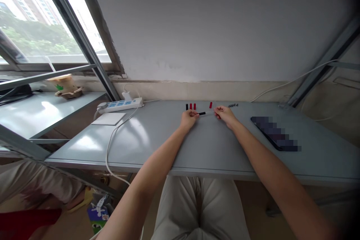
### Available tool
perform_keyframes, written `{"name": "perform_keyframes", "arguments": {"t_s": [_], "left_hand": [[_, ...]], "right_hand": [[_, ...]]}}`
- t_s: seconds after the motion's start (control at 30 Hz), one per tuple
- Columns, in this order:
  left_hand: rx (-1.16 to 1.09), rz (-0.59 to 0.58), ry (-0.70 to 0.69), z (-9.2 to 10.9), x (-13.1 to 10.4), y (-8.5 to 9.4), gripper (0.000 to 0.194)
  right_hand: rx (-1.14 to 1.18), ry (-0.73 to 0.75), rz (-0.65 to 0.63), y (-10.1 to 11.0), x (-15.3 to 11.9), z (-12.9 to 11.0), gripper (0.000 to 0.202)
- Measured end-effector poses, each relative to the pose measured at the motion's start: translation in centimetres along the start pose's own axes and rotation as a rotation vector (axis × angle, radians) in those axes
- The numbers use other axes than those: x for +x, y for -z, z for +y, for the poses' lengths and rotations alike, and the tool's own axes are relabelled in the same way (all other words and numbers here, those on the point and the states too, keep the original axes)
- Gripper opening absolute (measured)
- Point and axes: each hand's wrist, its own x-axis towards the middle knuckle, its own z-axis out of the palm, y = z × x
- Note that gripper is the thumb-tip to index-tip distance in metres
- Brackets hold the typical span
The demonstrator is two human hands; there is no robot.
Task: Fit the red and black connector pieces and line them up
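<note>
My left hand has its fingers closed on one end of a thin pen-like stick, black on its left part and clear or whitish toward the right. My right hand pinches at the stick's right end; its fingertips hide what exactly they grip. Behind my left hand stand a short black cylinder and two red ones. A third red cylinder is farther right, between the hands. Beyond my right hand lies a row of several small dark pieces, too small to name.
On the grey desk, a phone with a blurred screen lies right. To the left are a white power strip, a flat white pad and a cable hanging over the front edge. Another person's leg shows lower left.
</note>
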Motion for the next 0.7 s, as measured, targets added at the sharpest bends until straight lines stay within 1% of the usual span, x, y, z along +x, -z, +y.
{"name": "perform_keyframes", "arguments": {"t_s": [0.17,0.3,0.5,0.7], "left_hand": [[-0.061,-0.032,0.044,0.27,-0.07,0.12,0.008],[-0.105,-0.049,0.051,0.42,-0.11,0.22,0.006],[-0.036,-0.015,0.038,0.43,-0.1,0.25,0.006],[-0.014,-0.019,0.043,0.1,0.09,0.36,0.008]], "right_hand": [[0.079,-0.034,-0.038,0.25,0.1,0.22,0.018],[0.068,-0.041,-0.052,0.38,0.22,0.29,0.019],[0.016,0.007,-0.12,0.6,0.12,0.27,0.017],[-0.038,0.022,-0.157,0.92,-0.21,-0.27,0.019]]}}
